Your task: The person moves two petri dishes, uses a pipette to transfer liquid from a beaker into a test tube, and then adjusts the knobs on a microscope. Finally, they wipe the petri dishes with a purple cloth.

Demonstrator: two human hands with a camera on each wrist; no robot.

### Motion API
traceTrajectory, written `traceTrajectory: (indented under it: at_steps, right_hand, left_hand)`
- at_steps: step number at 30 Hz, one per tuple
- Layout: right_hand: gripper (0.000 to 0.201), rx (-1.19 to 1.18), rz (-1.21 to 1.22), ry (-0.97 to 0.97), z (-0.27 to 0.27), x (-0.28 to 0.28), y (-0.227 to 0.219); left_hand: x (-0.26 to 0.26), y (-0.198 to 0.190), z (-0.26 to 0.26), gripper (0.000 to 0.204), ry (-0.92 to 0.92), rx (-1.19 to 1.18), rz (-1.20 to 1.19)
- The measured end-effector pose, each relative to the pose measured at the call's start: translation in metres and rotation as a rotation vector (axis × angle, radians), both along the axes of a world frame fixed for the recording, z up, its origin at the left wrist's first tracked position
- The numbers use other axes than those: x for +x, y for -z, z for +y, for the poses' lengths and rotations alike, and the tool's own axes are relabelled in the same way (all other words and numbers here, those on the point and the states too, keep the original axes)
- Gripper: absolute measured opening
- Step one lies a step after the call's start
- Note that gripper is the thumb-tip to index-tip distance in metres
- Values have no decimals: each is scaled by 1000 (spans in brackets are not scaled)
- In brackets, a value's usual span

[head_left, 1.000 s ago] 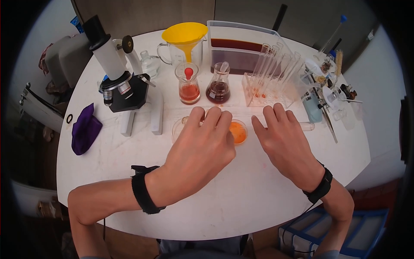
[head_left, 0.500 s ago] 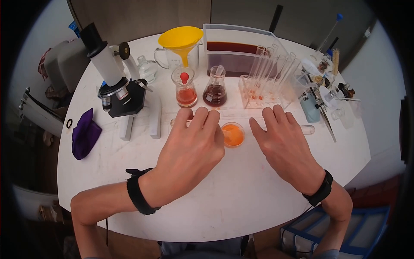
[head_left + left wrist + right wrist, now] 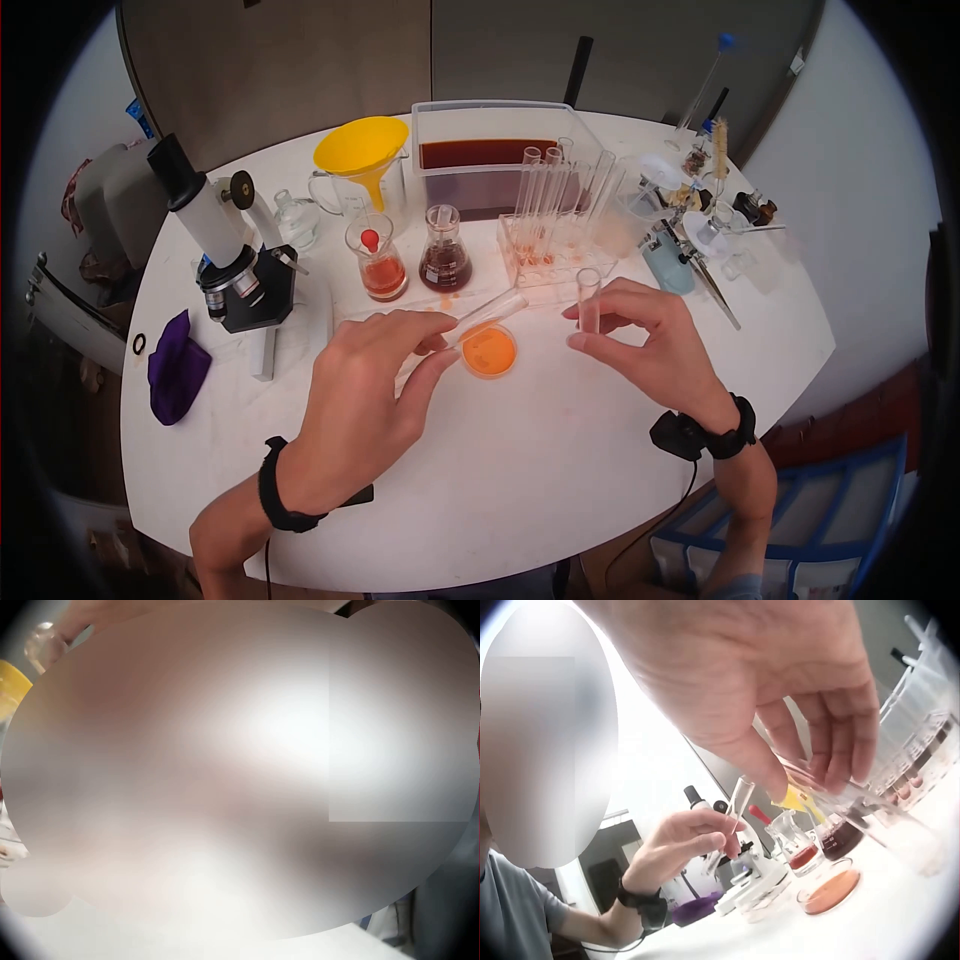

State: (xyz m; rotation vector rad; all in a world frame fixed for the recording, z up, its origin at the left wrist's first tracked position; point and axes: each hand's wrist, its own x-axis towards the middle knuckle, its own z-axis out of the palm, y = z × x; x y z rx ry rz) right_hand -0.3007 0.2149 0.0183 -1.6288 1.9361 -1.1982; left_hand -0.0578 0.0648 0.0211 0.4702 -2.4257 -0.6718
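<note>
In the head view my left hand pinches a clear glass test tube between thumb and fingers. That tube slants up to the right, overlapping the petri dish of orange contents. On the right, my right hand holds another clear test tube nearly upright, mouth up, by thumb and fingertips. The right wrist view has this second test tube reaching down toward the table, and the left hand gripping its own tube beyond. Most of the left wrist view is blurred out.
Behind the dish stand a beaker of red liquid and a conical flask of dark liquid. A rack of test tubes is behind the right hand. The microscope and purple cloth lie left; a yellow funnel is farther back.
Both hands have turned and lifted their test tubes; the right one lay flat on the table earlier and is now nearly upright. The head view has shifted, with the table items lower and further left.
</note>
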Motion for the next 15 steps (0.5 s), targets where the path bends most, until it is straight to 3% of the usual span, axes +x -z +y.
traceTrajectory:
  at_steps: [1, 3, 7, 9, 15]
  right_hand:
    - [20, -50, -41, 46, -1, -3, -6]
    - [20, -98, -45, 134, -2, -18, -16]
    - [23, -241, -31, 372, -13, -61, -30]
    - [24, -283, 23, 398, -22, -76, -29]
    - [25, -285, 172, 436, -54, -97, -15]
  left_hand:
    - [-4, 1, 1, 20, 8, -2, 4]
    - [-18, 1, 3, 14, 53, 347, 128]
    - [-41, -11, 13, 11, 105, 510, 204]
    - [-49, -14, 17, 9, 133, 627, 240]
    - [-57, -12, 22, 11, 160, 550, 257]
